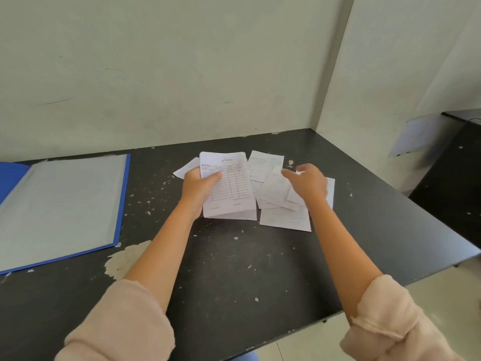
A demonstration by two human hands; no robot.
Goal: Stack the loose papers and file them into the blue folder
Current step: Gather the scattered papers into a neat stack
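- My left hand (200,183) clamps a stack of printed forms (227,186) along its left edge, thumb on top, lower edge resting on the dark surface (260,269)
- My right hand (308,182) hovers with fingers spread and empty over the loose slips (276,194), which lie fanned and overlapping just right of the stack
- The sheets look thin, light and floppy, so I judge they will slide and curl; best pinched at a corner or swept together flat
- The blue folder (121,204) lies open, well apart on the left, a pale sheet or pocket inside; none of the forms filed yet
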